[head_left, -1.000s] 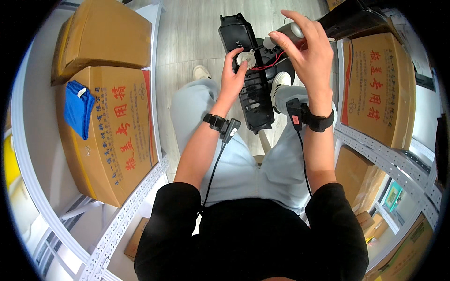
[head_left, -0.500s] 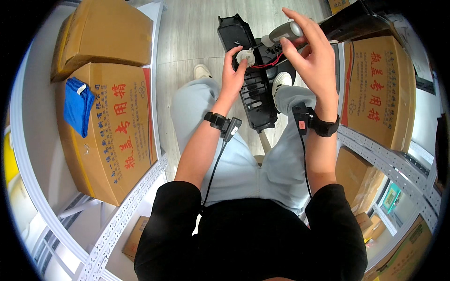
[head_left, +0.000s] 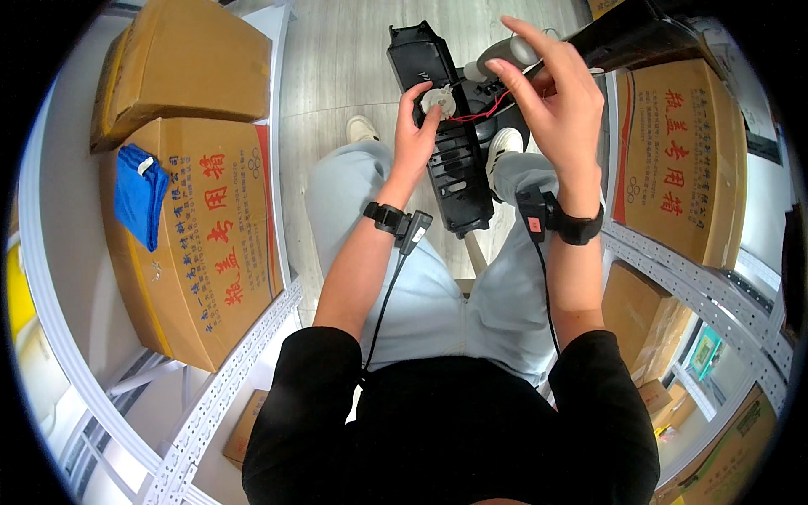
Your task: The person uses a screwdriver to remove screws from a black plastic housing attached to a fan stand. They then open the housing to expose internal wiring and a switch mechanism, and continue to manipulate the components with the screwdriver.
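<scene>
A small whitish round part (head_left: 437,103), with red wires (head_left: 484,112) running from it, sits against a long black slotted plastic housing (head_left: 459,181). My left hand (head_left: 416,126) closes on that part between thumb and forefinger. To its right, my right hand (head_left: 560,101) is around a grey, thick-handled screwdriver (head_left: 505,59), its narrow end directed left toward the round part. My right thumb lies along the handle and the forefinger stretches out; the other fingers are partly hidden. Whether the screwdriver's tip touches the part is too small to tell.
Cardboard boxes (head_left: 202,244) fill the shelf at left, with a folded blue cloth (head_left: 141,196) on one. More boxes (head_left: 673,168) stand on the right-hand metal rack (head_left: 682,273). A black object (head_left: 631,38) juts in at upper right. My shoes (head_left: 362,129) flank the housing.
The screwdriver has shifted slightly left, and my right thumb has moved up onto its handle. My left hand and the round part stay nearly in place.
</scene>
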`<state>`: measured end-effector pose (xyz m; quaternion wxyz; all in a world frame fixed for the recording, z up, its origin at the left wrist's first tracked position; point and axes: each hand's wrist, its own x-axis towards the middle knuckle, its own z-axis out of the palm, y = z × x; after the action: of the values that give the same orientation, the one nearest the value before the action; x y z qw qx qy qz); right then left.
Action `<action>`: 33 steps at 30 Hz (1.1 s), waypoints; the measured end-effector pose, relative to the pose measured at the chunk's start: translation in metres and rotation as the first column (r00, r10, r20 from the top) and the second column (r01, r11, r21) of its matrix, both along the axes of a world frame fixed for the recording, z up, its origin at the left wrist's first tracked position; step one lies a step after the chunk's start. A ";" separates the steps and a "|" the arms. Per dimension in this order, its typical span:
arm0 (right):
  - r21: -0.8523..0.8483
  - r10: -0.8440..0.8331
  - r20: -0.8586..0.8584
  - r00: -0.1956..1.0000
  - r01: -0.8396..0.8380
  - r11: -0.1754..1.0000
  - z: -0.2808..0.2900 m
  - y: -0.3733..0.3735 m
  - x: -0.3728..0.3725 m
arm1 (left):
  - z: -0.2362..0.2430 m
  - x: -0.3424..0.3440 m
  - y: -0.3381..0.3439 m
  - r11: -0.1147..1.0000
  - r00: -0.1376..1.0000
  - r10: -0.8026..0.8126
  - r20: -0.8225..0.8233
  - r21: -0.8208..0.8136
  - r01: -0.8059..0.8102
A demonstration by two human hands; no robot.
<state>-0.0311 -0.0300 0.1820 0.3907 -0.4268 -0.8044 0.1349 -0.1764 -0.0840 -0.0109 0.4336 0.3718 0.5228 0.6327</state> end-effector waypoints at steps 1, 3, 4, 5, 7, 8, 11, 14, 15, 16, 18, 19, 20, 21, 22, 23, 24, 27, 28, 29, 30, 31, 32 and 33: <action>0.057 -0.062 0.062 0.996 0.058 0.997 -0.003 0.002 0.001 | 0.001 0.000 0.000 1.000 1.000 -0.001 -0.024 0.010 0.001; 0.105 -0.077 0.068 0.995 0.069 0.992 -0.003 0.003 0.002 | 0.005 0.001 -0.001 1.000 0.997 -0.002 -0.071 0.027 0.004; 0.098 -0.027 0.015 1.000 0.025 0.995 0.000 0.003 0.000 | 0.005 0.002 -0.002 1.000 0.999 -0.011 -0.052 0.018 0.011; 0.094 0.026 -0.039 0.999 -0.022 0.995 0.002 0.004 -0.002 | 0.005 0.002 -0.002 1.000 0.999 -0.016 -0.033 0.010 0.016; -0.075 0.078 -0.142 0.987 -0.090 0.993 0.008 0.001 -0.002 | 0.004 0.002 -0.002 1.000 1.000 -0.019 -0.005 -0.004 0.019; -0.155 0.096 -0.195 0.976 -0.128 0.980 0.009 -0.001 -0.002 | 0.004 0.001 -0.002 1.000 1.000 -0.019 0.004 -0.010 0.019; -0.100 -0.010 -0.019 1.000 0.008 0.995 -0.001 0.000 0.005 | 0.007 0.002 -0.003 1.000 1.000 -0.014 -0.019 -0.001 0.014; 0.071 -0.136 0.145 0.980 0.127 0.989 -0.007 0.005 0.007 | 0.009 0.002 -0.002 1.000 0.998 -0.010 -0.069 0.024 0.011; 0.056 -0.070 0.080 0.994 0.066 0.996 -0.006 0.005 0.005 | 0.009 0.002 -0.002 0.999 0.996 -0.008 -0.087 0.032 0.010; 0.046 -0.004 0.014 1.000 0.003 0.999 -0.002 0.004 0.002 | 0.007 0.001 -0.002 1.000 0.999 -0.010 -0.048 0.016 0.011; -0.079 0.101 -0.127 0.987 -0.111 0.991 0.001 0.003 0.002 | 0.004 0.000 -0.001 1.000 0.999 -0.011 0.031 -0.013 0.012; -0.193 0.128 -0.205 0.970 -0.168 0.967 0.000 0.003 0.004 | 0.002 0.000 -0.002 1.000 1.000 -0.004 0.009 -0.012 0.004; -0.300 0.143 -0.283 0.948 -0.229 0.926 0.001 0.002 0.006 | 0.003 -0.001 -0.001 1.000 1.000 0.003 -0.013 -0.010 -0.003; -0.341 0.111 -0.247 0.963 -0.193 0.920 0.004 -0.002 0.005 | 0.005 -0.001 -0.001 1.000 0.999 0.009 -0.034 -0.008 -0.010; -0.252 0.061 -0.102 0.993 -0.085 0.964 0.003 -0.001 0.005 | 0.006 -0.001 0.000 1.000 1.000 0.000 -0.023 0.000 0.000; -0.147 -0.007 0.038 0.999 0.012 0.989 0.002 -0.001 0.006 | 0.007 0.000 -0.001 1.000 1.000 -0.009 -0.012 0.006 0.009; -0.027 -0.089 0.169 0.982 0.095 0.995 0.001 0.000 0.006 | 0.008 0.001 -0.002 1.000 1.000 -0.018 -0.001 0.013 0.018; 0.050 -0.080 0.110 0.991 0.075 0.996 -0.005 0.004 0.005 | 0.006 0.002 -0.001 1.000 0.998 -0.002 -0.060 0.030 0.004; -0.038 -0.018 -0.013 1.000 0.017 0.999 -0.003 0.003 0.002 | 0.005 0.001 -0.001 1.000 1.000 -0.007 -0.020 0.017 0.007; -0.119 0.035 -0.141 0.989 -0.052 0.992 0.000 0.002 -0.002 | 0.004 0.001 -0.001 1.000 1.000 -0.011 0.020 0.004 0.011; -0.189 0.075 -0.270 0.960 -0.129 0.973 0.001 0.000 -0.005 | 0.004 0.000 -0.001 1.000 0.998 -0.015 0.061 -0.010 0.016; -0.234 0.087 -0.284 0.955 -0.157 0.960 0.001 -0.001 -0.003 | 0.004 0.000 -0.001 1.000 0.999 -0.013 0.033 -0.002 0.013; -0.278 0.100 -0.298 0.949 -0.186 0.942 0.001 -0.001 0.000 | 0.005 0.000 -0.001 1.000 1.000 -0.008 0.006 0.006 0.008; -0.321 0.111 -0.313 0.943 -0.216 0.922 0.001 -0.001 0.002 | 0.006 0.000 -0.001 1.000 1.000 -0.004 -0.021 0.013 0.004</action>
<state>-0.0290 -0.0313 0.1829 0.4087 -0.3959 -0.7345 0.3697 -0.1762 -0.0854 -0.0049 0.4268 0.3826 0.5224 0.6314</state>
